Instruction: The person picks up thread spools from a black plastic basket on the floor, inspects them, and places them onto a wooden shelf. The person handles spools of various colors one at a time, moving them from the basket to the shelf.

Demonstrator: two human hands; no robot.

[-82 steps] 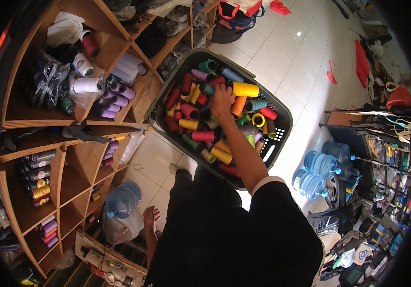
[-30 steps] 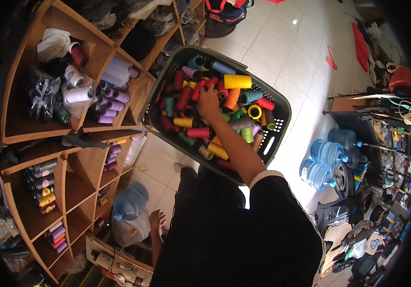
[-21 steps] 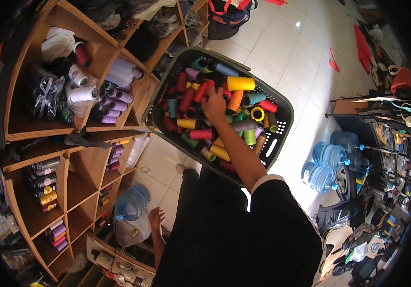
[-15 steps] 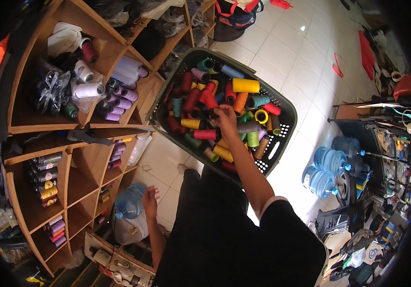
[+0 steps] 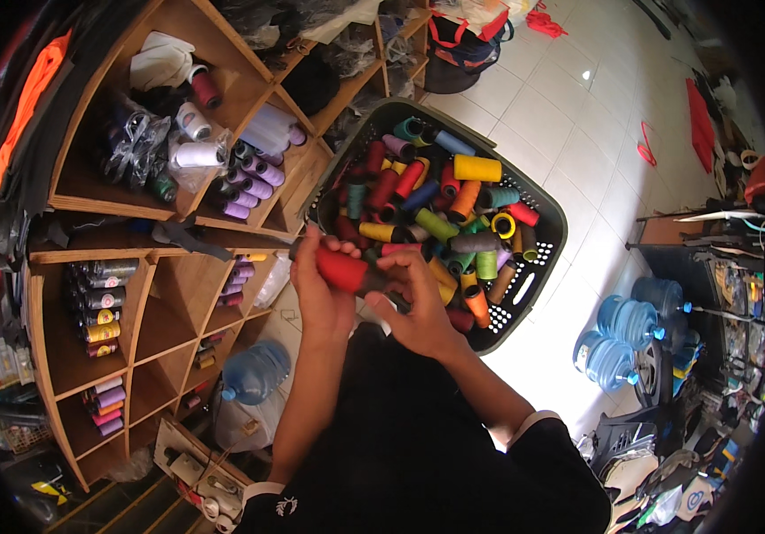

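Note:
In front of my body, a red thread spool (image 5: 340, 270) lies tilted between my two hands. My left hand (image 5: 322, 298) is wrapped round its red wound part, thumb up along the side. At the spool's dark end, the thumb and bent fingers of my right hand (image 5: 420, 307) close round it; the exact contact is slightly blurred. Just beyond my hands stands a dark plastic basket (image 5: 538, 206), heaped with thread spools. Among them are a yellow spool (image 5: 477, 168), an orange spool (image 5: 465, 201) and a teal spool (image 5: 499, 197).
Wooden shelves (image 5: 165, 351) with spools in several compartments run along the left. A blue water bottle (image 5: 258, 369) is on the floor below them. More water bottles (image 5: 629, 322) stand at the right, beside cluttered shelving. A dark bag (image 5: 462, 53) sits beyond the basket.
My right hand has drawn back from inside the basket with the red spool. My left hand has risen from low on the left and taken hold of it. The view has shifted slightly.

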